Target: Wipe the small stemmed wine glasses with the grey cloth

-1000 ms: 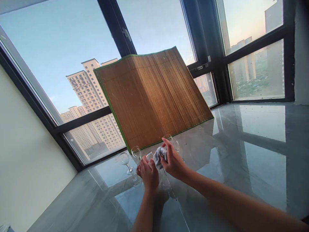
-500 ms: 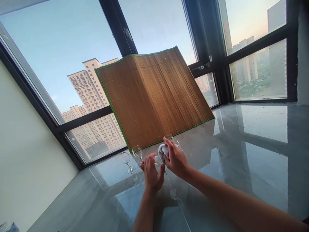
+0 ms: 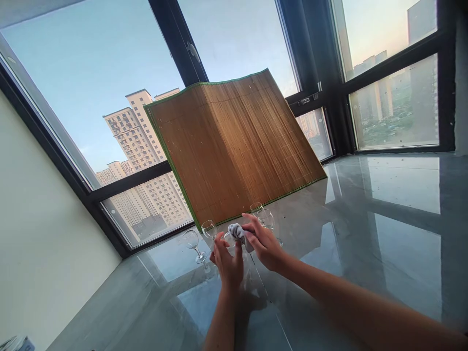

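Note:
My left hand (image 3: 229,265) is curled around a clear wine glass (image 3: 228,239), whose stem and base are mostly hidden by the fingers. In my right hand (image 3: 266,247) is a bunched grey-white cloth (image 3: 237,231), pressed at the rim of that glass. To the left, a stemmed glass (image 3: 200,257) stands upright on the glossy grey surface. Just behind my left hand is another glass (image 3: 209,229), its lower part covered. Beyond my right hand stand two more glasses, a nearer one (image 3: 266,219) and one farther back (image 3: 256,206).
A brown bamboo mat (image 3: 234,151) with green edging leans against the dark window frame (image 3: 310,58) behind the glasses. A white wall (image 3: 40,219) borders the tiled surface (image 3: 146,302) at left. Part of a small object (image 3: 16,343) shows in the bottom left corner.
The cloth and my right hand's fingers have shifted left over the glass, and the cloth now sits nearer my left hand. My left hand has turned slightly.

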`<state>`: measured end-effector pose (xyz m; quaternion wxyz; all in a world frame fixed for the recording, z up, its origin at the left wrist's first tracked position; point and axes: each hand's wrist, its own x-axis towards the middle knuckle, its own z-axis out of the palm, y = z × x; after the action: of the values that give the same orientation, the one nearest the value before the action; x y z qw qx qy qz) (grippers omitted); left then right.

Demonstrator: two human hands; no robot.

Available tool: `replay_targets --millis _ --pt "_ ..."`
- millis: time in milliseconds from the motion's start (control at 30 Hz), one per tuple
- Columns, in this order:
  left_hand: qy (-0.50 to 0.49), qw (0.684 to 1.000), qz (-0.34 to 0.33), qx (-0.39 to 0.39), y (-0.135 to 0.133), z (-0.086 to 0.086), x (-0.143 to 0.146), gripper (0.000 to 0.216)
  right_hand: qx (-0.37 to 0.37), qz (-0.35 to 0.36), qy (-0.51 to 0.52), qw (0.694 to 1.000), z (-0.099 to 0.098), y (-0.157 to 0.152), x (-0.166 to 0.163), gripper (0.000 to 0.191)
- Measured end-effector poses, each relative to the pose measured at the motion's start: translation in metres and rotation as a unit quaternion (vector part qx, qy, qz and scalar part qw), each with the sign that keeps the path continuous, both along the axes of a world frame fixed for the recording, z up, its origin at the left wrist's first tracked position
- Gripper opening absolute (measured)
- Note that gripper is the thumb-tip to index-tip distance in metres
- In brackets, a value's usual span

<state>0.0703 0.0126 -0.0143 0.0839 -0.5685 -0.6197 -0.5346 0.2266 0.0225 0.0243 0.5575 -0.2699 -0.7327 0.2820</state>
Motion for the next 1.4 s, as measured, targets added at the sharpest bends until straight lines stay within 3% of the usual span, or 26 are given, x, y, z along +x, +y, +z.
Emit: replay_targets --millis 200,633,900,1133,1400 --pt "-0.015 1.0 -0.001 0.004 0.006 -0.007 -0.01 0.046 -0.048 0.063 0.02 0.997 -0.004 0.006 -0.005 0.044" --pt "0.065 0.997 0.024 0.047 0.001 0.001 -0.013 0.051 -0.061 0.144 -0.006 0.988 0.002 -0.003 0.003 0.059" --pt "0.094 0.993 0.008 0.07 -0.003 0.004 -0.012 0.052 -0.039 0.166 0.013 0.985 0.0 -0.006 0.001 0.062" --pt "0.103 0.994 0.019 0.038 -0.003 0.006 -0.018 0.042 -0.057 0.159 0.001 0.986 -0.006 -0.009 -0.003 0.066" --pt "0.161 0.985 -0.056 0.008 -0.007 0.006 -0.002 0.04 -0.079 0.157 0.022 0.984 -0.022 -0.005 -0.013 0.064"
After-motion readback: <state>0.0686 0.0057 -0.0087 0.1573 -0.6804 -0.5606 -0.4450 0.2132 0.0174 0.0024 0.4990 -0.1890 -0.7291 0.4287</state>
